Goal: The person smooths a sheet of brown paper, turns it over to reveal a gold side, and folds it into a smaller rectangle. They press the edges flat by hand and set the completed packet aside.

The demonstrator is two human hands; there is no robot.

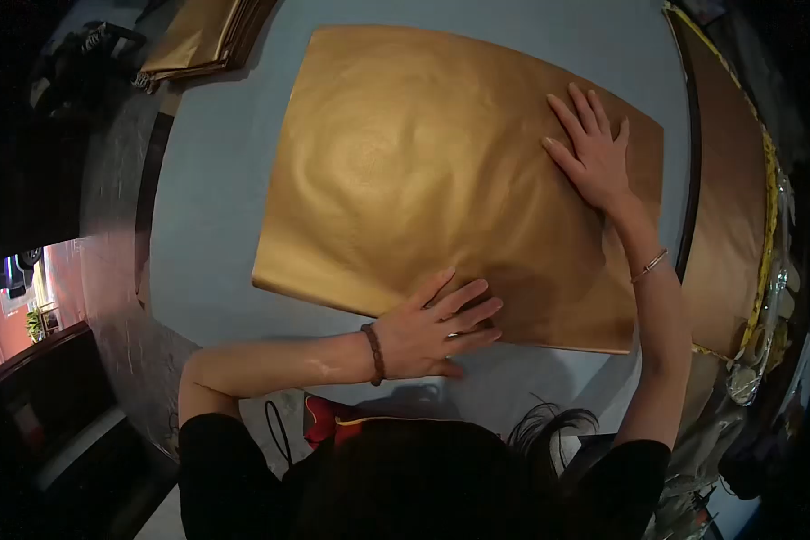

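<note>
A large gold sheet (378,162), softly creased and slightly shiny, is spread over a grey-blue tabletop (211,198). My left hand (436,326), with a brown bracelet at the wrist, rests at the sheet's near edge. Its fingers are spread, some of them over the gold surface. Farther out on the right, my right hand (594,153) lies flat with fanned fingers on the sheet's right part. A thin bangle circles that wrist. Neither hand grips anything.
At the far left corner sits a stack of folded gold pieces (202,40). Along the right runs a brown panel (724,198) edged with a yellow measuring tape (770,180). Clear plastic (745,382) bunches at its lower end. Something red (322,421) shows by my body.
</note>
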